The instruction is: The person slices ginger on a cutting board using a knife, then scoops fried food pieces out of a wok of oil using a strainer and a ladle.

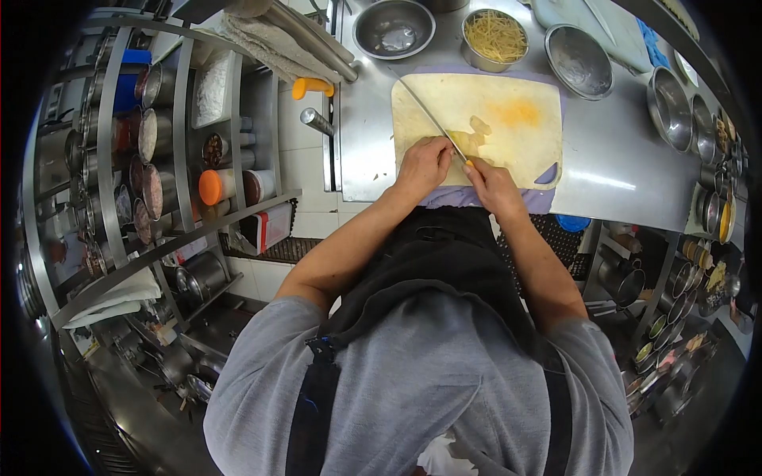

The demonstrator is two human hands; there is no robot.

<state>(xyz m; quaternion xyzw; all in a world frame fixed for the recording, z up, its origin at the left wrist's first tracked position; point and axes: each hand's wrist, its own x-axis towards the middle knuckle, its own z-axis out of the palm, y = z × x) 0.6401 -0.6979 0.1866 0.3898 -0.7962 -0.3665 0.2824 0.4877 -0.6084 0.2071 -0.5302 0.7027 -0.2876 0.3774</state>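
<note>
My right hand is wrapped round the yellow handle of a long knife. The blade slants up and left across a pale cutting board, its tip near the board's upper left edge. To the left of the blade, my left hand rests on the board with curled fingers, close against the knife. What it presses or holds is hidden under the fingers. Thin pale yellow pieces of food lie just right of the blade, their kind unclear. An orange stain marks the board's upper right.
A purple layer lies under the board on the steel counter. Beyond it are a steel bowl, a bowl of yellow strips and a tilted bowl. A metal rack with tubs stands left, an orange-handled tool nearer.
</note>
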